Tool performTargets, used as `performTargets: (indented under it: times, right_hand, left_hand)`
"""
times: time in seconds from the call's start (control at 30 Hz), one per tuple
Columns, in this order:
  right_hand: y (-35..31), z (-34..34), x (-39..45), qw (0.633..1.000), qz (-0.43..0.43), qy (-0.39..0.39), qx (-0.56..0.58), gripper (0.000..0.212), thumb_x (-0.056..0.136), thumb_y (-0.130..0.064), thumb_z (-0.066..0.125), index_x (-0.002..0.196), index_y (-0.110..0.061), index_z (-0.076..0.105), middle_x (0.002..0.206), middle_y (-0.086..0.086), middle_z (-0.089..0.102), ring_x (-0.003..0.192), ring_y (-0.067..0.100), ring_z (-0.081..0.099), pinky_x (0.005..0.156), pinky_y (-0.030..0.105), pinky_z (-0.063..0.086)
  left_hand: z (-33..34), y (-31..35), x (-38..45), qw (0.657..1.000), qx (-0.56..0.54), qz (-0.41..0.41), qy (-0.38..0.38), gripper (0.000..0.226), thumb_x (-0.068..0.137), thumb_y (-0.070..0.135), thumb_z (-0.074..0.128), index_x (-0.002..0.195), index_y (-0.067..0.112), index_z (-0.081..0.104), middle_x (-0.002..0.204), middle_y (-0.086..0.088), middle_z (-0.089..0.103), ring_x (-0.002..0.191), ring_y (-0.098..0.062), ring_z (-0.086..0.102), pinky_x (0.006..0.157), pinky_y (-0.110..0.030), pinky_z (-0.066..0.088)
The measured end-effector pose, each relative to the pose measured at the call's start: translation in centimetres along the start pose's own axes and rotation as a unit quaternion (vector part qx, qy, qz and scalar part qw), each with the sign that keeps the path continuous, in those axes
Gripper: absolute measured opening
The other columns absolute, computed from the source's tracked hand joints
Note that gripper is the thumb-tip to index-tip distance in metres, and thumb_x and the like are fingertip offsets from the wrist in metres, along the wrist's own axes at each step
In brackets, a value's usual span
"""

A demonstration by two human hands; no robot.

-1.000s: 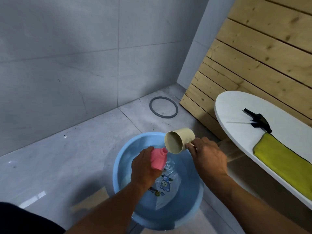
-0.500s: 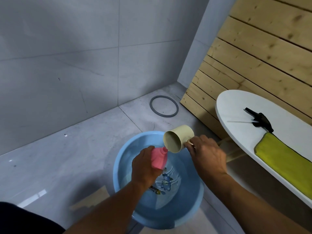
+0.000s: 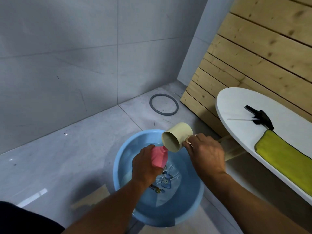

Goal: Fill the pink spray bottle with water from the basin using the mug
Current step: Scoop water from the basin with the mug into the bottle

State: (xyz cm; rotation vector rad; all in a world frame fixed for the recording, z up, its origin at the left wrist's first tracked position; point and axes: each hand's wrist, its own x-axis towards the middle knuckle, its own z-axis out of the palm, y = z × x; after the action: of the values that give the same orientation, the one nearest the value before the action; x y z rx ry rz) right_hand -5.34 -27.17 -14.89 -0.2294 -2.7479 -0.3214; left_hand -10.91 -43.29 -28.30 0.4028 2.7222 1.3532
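Note:
My left hand (image 3: 145, 164) grips the pink spray bottle (image 3: 159, 157), capless, tilted with its neck toward the upper right, above the blue basin (image 3: 121, 168). My right hand (image 3: 206, 153) holds the cream mug (image 3: 176, 136) by its handle. The mug is tipped far over, its mouth facing left and its lower rim touching the bottle's neck. The basin stands on the floor and holds shallow rippling water over a cartoon print on its bottom.
A white oval table (image 3: 236, 102) at the right carries the black spray head (image 3: 260, 116) and a yellow-green cloth (image 3: 285, 159). A wooden slat wall (image 3: 253, 53) stands behind it. A grey ring (image 3: 163, 104) lies on the tiled floor near the corner.
The mug has tipped further and risen slightly, keeping its rim at the bottle's neck. The bottle has stayed over the basin, and the water ripples more.

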Motion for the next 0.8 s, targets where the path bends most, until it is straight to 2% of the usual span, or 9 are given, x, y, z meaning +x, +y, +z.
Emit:
performTargets:
  times: [0.17, 0.27, 0.4, 0.5, 0.63, 0.8]
  right_hand:
    - [-0.10, 0.20, 0.12, 1.000, -0.024, 0.005, -0.011, 0.026, 0.091, -0.040, 0.061, 0.092, -0.016, 0.071, 0.085, 0.004, 0.067, 0.067, 0.026, 0.057, 0.059, 0.034, 0.039]
    - [-0.27, 0.12, 0.20, 0.999, -0.026, 0.015, -0.014, 0.023, 0.089, -0.037, 0.065, 0.089, -0.015, 0.070, 0.082, 0.004, 0.064, 0.066, 0.027, 0.056, 0.060, 0.034, 0.036]
    - [-0.36, 0.13, 0.20, 0.999, -0.037, 0.031, -0.019, 0.020, 0.086, -0.033, 0.071, 0.088, -0.014, 0.068, 0.082, 0.005, 0.062, 0.066, 0.028, 0.055, 0.062, 0.035, 0.034]
    - [-0.42, 0.20, 0.12, 0.998, -0.045, 0.038, -0.023, 0.018, 0.085, -0.029, 0.074, 0.090, -0.014, 0.067, 0.085, 0.005, 0.063, 0.066, 0.028, 0.054, 0.063, 0.034, 0.027]
    - [-0.40, 0.50, -0.02, 0.998, -0.054, 0.023, -0.037, 0.018, 0.080, -0.023, 0.079, 0.091, -0.015, 0.067, 0.085, 0.004, 0.061, 0.067, 0.027, 0.050, 0.066, 0.033, 0.016]
    - [-0.32, 1.01, 0.16, 0.998, -0.045, 0.003, -0.035, 0.017, 0.081, -0.027, 0.078, 0.091, -0.017, 0.069, 0.085, 0.003, 0.062, 0.067, 0.027, 0.053, 0.065, 0.033, 0.020]
  left_hand:
    - [-0.03, 0.07, 0.00, 1.000, 0.007, -0.010, -0.011, 0.078, 0.063, 0.051, 0.086, 0.129, 0.024, 0.053, 0.117, 0.007, 0.066, 0.103, -0.012, 0.063, 0.090, -0.035, 0.056]
    - [-0.05, 0.11, 0.01, 1.000, 0.006, -0.016, -0.012, 0.073, 0.062, 0.052, 0.085, 0.123, 0.026, 0.054, 0.112, 0.009, 0.066, 0.099, -0.012, 0.063, 0.088, -0.035, 0.056]
    - [-0.06, -0.26, -0.03, 1.000, 0.000, -0.022, -0.012, 0.076, 0.059, 0.048, 0.089, 0.123, 0.027, 0.055, 0.112, 0.009, 0.066, 0.100, -0.013, 0.064, 0.088, -0.035, 0.056]
    - [-0.08, -0.40, -0.04, 0.999, -0.012, -0.026, -0.014, 0.077, 0.057, 0.044, 0.092, 0.124, 0.026, 0.056, 0.113, 0.007, 0.067, 0.100, -0.015, 0.064, 0.089, -0.037, 0.057]
    - [-0.14, -0.35, 0.00, 0.999, -0.012, -0.027, -0.016, 0.075, 0.056, 0.047, 0.092, 0.119, 0.027, 0.057, 0.110, 0.007, 0.067, 0.097, -0.014, 0.065, 0.086, -0.038, 0.058]
    - [-0.10, -0.49, -0.10, 0.999, -0.019, -0.027, -0.015, 0.065, 0.058, 0.044, 0.091, 0.113, 0.028, 0.057, 0.103, 0.010, 0.065, 0.093, -0.015, 0.065, 0.083, -0.037, 0.057]
